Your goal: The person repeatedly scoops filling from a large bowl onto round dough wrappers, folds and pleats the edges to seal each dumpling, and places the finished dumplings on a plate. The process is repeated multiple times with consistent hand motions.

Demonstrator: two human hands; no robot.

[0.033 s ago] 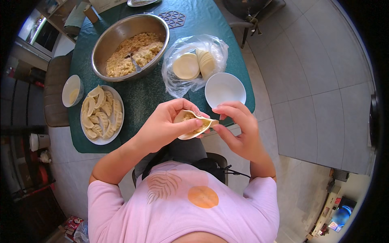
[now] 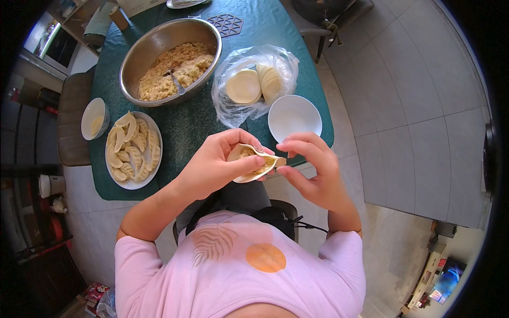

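Over the table's near edge, my left hand [image 2: 225, 155] holds a dumpling [image 2: 253, 164], a pale round wrapper folded up around yellowish filling. My left thumb lies across its front, and the filling shows at the open top. One end of the wrapper is pinched to a point. Around that point is my right hand [image 2: 317, 172], thumb below and curled fingers above, with a gap between them. Just beyond it stands a white bowl [image 2: 295, 117]. A stack of round wrappers [image 2: 245, 86] lies in a clear plastic bag [image 2: 289, 66]. Shaped dumplings fill a white plate [image 2: 154, 175] at left.
A large steel basin [image 2: 125, 66] of filling [image 2: 185, 61] with a spoon [image 2: 176, 84] in it stands on the green-covered table [image 2: 185, 130]. Left of the plate is a small white bowl [image 2: 89, 114]. Farther back lies a dark lattice trivet [image 2: 225, 25]. A brown chair [image 2: 77, 119] stands at left.
My right thumb has dropped slightly and come away from the wrapper's pointed end. My left hand and the dumpling stay in place.
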